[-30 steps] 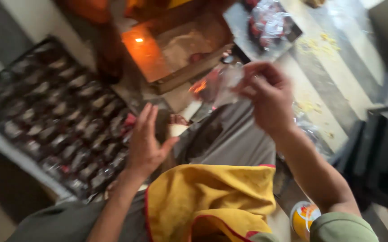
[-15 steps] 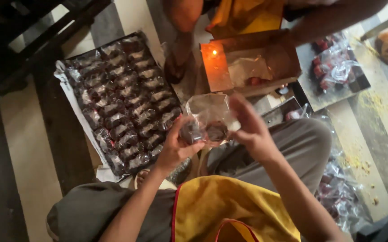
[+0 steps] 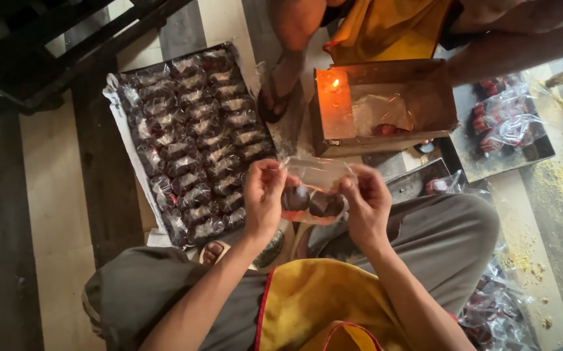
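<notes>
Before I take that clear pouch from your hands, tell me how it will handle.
The clear pouch is thin film, creased between the left hand and right hand, so probably floppy. Two dark round pieces sit low inside; it will likely sag there. The glossy film may be slippery.

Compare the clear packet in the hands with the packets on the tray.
The clear packet is held up between the left hand and right hand; the tray packets lie flat in rows. It is single and apart; they are many, packed close. Both are clear wrap around dark round pieces.
</notes>
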